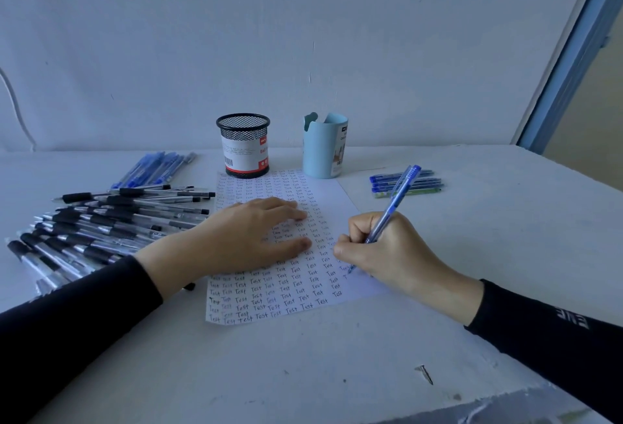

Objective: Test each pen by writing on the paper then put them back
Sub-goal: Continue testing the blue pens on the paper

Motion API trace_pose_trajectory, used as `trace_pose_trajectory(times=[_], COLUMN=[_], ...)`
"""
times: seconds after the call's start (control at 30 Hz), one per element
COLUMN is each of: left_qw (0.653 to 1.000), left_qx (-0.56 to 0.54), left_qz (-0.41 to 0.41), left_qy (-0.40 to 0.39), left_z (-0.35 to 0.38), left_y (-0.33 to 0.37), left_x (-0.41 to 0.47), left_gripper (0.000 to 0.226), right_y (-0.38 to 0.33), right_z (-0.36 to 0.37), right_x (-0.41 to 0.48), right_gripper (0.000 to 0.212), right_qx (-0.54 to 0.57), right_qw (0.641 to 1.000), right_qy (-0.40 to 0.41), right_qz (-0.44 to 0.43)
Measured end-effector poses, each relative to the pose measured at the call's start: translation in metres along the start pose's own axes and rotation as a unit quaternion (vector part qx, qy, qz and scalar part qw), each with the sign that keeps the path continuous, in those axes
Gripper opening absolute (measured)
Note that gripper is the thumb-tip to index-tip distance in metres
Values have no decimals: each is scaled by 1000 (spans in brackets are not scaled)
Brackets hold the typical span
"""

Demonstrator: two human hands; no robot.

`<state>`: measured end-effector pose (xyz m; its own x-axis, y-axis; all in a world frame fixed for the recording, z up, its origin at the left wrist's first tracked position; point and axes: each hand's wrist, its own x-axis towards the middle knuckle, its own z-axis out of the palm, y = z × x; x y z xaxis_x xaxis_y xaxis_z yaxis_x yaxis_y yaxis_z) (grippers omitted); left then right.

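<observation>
Writing with the blue pen (392, 208) pinched in my right hand (397, 251), fingers curled round its lower barrel, I judge the tip meets the paper (290, 292) just under that hand's left edge; I would use light pressure and a short stroke, enough to show ink; my left hand (249, 235) lies flat, fingers straight, pressing the paper just left of the right hand, which should stop it sliding; the pen is slim, translucent blue, its top end tilted up and away past the knuckles.
</observation>
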<state>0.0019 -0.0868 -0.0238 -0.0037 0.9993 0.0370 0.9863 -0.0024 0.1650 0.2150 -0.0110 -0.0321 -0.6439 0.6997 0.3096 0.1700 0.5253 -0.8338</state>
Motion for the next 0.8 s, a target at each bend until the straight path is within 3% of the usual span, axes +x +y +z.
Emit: trace_pose_trajectory(times=[0.8], left_qw=[1000], left_qx=[-8], left_qz=[-3], left_qy=[-8], left_z=[-1], left_y=[2], left_x=[0], left_gripper=[71], right_y=[2], right_z=[-2], right_x=[-1], right_gripper=[54], right_qx=[-21], right_qw=[1000], right_qy=[8], right_qz=[-3])
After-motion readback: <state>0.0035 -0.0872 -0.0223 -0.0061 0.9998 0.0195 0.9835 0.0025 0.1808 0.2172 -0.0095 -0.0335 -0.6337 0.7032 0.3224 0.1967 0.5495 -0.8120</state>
